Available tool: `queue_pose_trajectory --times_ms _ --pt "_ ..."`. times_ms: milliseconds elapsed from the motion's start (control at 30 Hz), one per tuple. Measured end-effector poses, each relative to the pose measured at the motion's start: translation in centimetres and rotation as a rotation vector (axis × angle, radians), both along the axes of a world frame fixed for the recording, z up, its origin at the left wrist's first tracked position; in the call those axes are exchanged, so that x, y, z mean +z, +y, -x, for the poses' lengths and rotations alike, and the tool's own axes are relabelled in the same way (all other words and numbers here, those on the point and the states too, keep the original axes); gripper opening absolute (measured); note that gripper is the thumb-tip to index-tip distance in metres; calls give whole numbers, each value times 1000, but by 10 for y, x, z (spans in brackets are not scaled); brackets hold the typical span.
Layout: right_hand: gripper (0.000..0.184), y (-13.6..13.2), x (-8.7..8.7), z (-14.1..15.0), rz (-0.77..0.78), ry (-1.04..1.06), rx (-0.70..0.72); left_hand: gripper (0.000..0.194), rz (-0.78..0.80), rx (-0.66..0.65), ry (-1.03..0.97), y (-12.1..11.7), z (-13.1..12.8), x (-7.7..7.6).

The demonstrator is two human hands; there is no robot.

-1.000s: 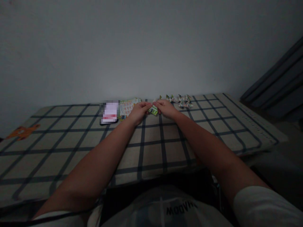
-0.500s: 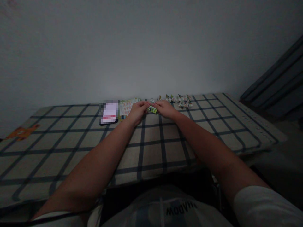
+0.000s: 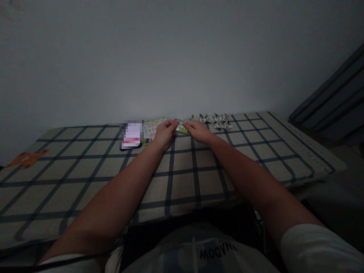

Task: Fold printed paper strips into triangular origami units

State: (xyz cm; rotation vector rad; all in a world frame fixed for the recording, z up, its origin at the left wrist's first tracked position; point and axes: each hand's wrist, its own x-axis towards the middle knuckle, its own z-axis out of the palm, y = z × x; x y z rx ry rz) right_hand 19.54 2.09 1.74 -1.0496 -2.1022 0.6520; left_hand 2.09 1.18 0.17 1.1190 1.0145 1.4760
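1. Two hands, head view: left hand point(image 3: 165, 134) and right hand point(image 3: 198, 131), fingers closed on opposite sides of a small green-and-white paper point(image 3: 181, 127), probably to keep it steady and share control of its shape.
2. Paper sits between the hands, above the far part of the checked cloth point(image 3: 183, 184); exact folds too small to tell.
3. Printed sheets point(image 3: 151, 129) lie by the left hand, beside the phone point(image 3: 132, 137); likely handy there, with its screen facing up for viewing.
4. Folded pieces point(image 3: 223, 124) grouped beyond the right hand, probably to avoid crushing them.
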Motion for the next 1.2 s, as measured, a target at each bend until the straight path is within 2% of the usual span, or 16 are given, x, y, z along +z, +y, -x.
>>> queue_pose_trajectory --times_ms 367,500,600,767,967,1100,1200 --pt "44 2 -4 -2 97 153 63 19 -3 22 -76 -1 0 4" --pt "25 9 -13 0 154 328 18 20 5 44 -20 -2 1 4" --pt "21 14 -19 0 181 404 25 22 2 34 32 -3 1 3" --pt "16 19 -21 -3 156 386 -26 30 -19 -1 78 -1 3 -1" --pt "19 19 -20 -4 68 312 -33 37 25 -116 -1 -3 -1 -3" --pt "18 19 -21 -3 116 341 -6 44 12 -182 -29 -6 -3 -4" --pt "21 19 -20 -4 173 369 9 45 -37 -136 80 -4 -3 -6"
